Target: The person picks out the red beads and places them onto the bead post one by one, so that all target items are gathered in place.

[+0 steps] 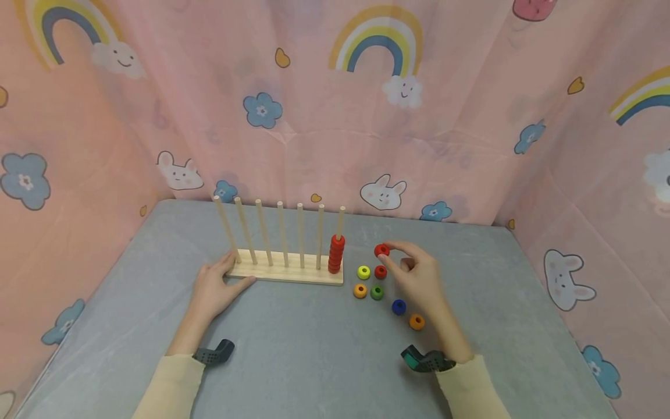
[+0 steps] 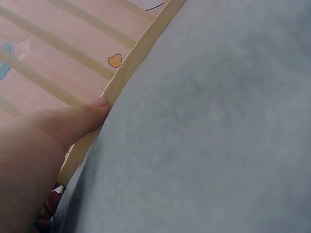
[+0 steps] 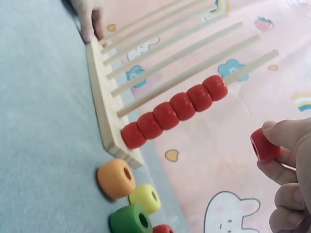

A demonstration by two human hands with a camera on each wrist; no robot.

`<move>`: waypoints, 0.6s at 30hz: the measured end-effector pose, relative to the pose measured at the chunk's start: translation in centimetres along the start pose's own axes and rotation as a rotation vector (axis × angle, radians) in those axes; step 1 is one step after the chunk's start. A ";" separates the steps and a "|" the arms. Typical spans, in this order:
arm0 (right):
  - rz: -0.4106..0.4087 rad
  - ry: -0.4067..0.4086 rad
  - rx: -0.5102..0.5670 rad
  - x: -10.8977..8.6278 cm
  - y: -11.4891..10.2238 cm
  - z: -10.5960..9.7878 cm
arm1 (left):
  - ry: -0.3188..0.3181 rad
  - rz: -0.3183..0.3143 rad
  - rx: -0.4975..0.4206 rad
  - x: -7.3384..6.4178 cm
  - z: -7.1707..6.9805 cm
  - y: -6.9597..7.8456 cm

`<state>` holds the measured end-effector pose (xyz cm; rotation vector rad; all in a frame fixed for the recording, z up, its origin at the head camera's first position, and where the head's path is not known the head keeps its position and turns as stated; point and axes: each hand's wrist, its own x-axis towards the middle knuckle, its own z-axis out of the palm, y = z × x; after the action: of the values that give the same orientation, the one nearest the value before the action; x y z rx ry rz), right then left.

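Observation:
A pale wooden peg rack [image 1: 285,274] with a row of upright pegs stands on the grey table. Its rightmost peg carries a stack of several red beads [image 3: 174,111]; the other pegs are bare. My left hand [image 1: 213,285] holds the rack's left end, the thumb [image 2: 90,114] along its front edge. To the right of the rack, my right hand [image 1: 419,276] pinches a red bead [image 3: 265,144] between thumb and fingers, raised and apart from the stacked peg. Beneath that hand another red bead [image 1: 380,272] lies on the table.
Loose beads lie right of the rack: yellow [image 1: 363,272], orange [image 1: 360,291], green [image 1: 377,293], blue [image 1: 399,307] and a second orange bead [image 1: 416,322]. A pink patterned curtain [image 1: 314,145] hangs behind and beside the grey table [image 1: 293,349].

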<state>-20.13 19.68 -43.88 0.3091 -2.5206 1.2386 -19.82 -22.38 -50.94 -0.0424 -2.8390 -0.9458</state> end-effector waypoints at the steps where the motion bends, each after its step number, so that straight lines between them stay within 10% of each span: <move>1: -0.001 0.003 0.005 0.1 -0.2 0.1 | 0.001 0.000 0.000 0.0 0.0 0.0; 18: -0.073 -0.022 0.097 2.0 -3.2 1.3 | 0.004 0.002 0.006 -0.1 -0.2 0.2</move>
<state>-21.22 16.59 -41.58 0.4363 -2.4483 1.3381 -19.69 -22.33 -50.72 -0.0426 -2.8371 -0.9358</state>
